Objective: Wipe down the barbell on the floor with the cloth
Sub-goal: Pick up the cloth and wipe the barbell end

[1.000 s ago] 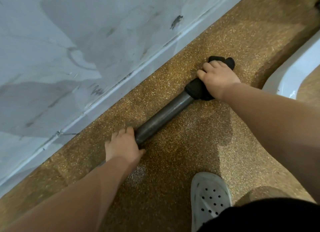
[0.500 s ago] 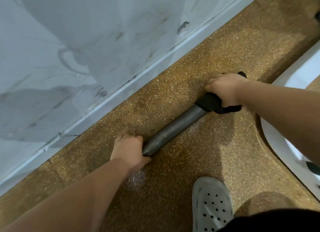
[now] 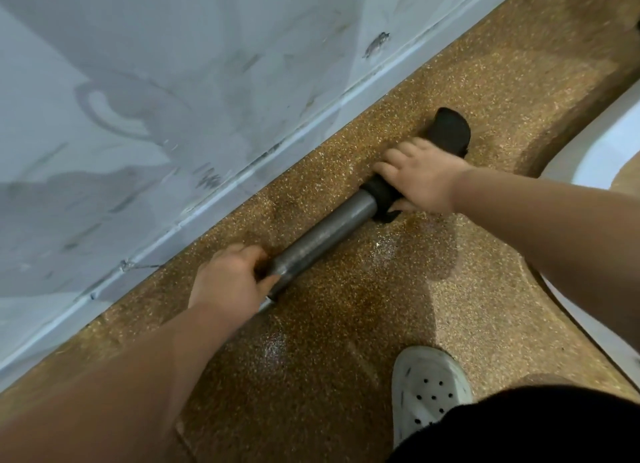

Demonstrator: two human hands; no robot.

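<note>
Two hands on a barbell (image 3: 322, 235) lying on the speckled floor (image 3: 381, 317) beside the wall (image 3: 173, 99).

The grey steel bar runs diagonally, roughly parallel to the white skirting at the foot of the scuffed wall and close to it. The left hand (image 3: 230, 282) is closed around the bar's near part, fingers curled over the top, with a thinner, shinier stretch of metal showing just below the thumb. The right hand (image 3: 420, 178) is clamped around a black cloth (image 3: 448, 131) wrapped over the bar farther along; the cloth bunches out on both sides of the fist (its far end sticks up past the knuckles, so the metal under it is hidden). Bare steel shows between the two hands. A white perforated clog (image 3: 427, 390) stands on the floor near the bottom edge, well apart from the bar, and a curved white band (image 3: 588, 144) crosses the floor at right.
</note>
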